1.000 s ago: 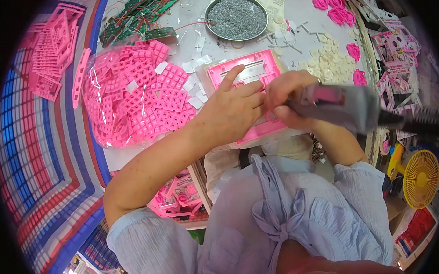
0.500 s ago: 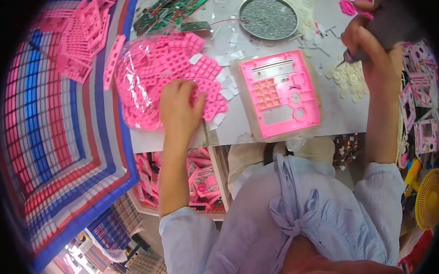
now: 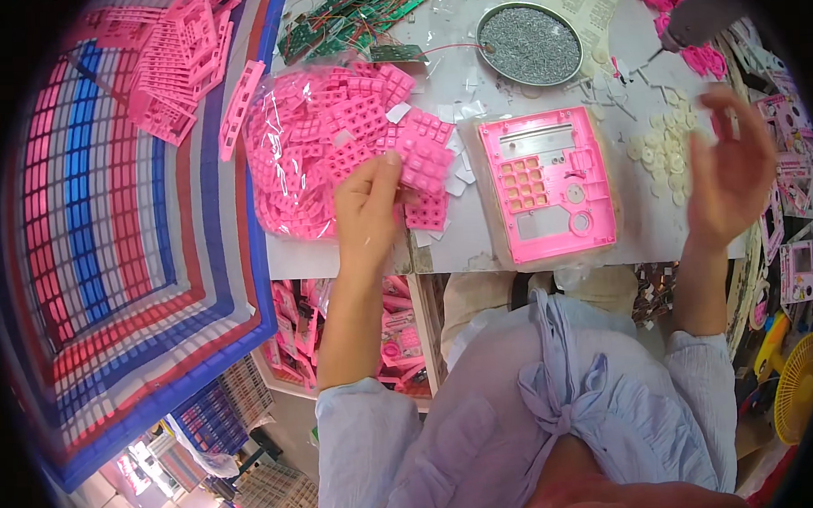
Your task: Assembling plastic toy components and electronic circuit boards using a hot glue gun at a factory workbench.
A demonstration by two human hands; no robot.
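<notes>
My left hand (image 3: 367,202) pinches a pink rubber-like keypad (image 3: 426,164) between thumb and fingers, lifted over the edge of a heap of the same keypads (image 3: 300,150) in a clear bag. To its right lies a pink plastic housing (image 3: 594,185), inner side up, with a grid of square holes, a rectangular window and a round ring. My right hand (image 3: 733,175) is raised with fingers apart and holds nothing. It is close to a small pile of cream-coloured discs (image 3: 667,151). Above it hangs a dark power screwdriver (image 3: 703,15), tip pointing left.
Small grey metal parts (image 3: 529,44) fill a round dish at the back. Green circuit boards (image 3: 349,23) with wires lie further left. Pink frames (image 3: 180,65) rest on striped cloth. Below the tabletop is an open drawer (image 3: 434,334) of pink parts. A yellow fan (image 3: 801,388) stands right.
My left hand has lifted a keypad from the heap and moved slightly right. My right hand has let go of the screwdriver and opened, lower down. The whole view has shifted a little.
</notes>
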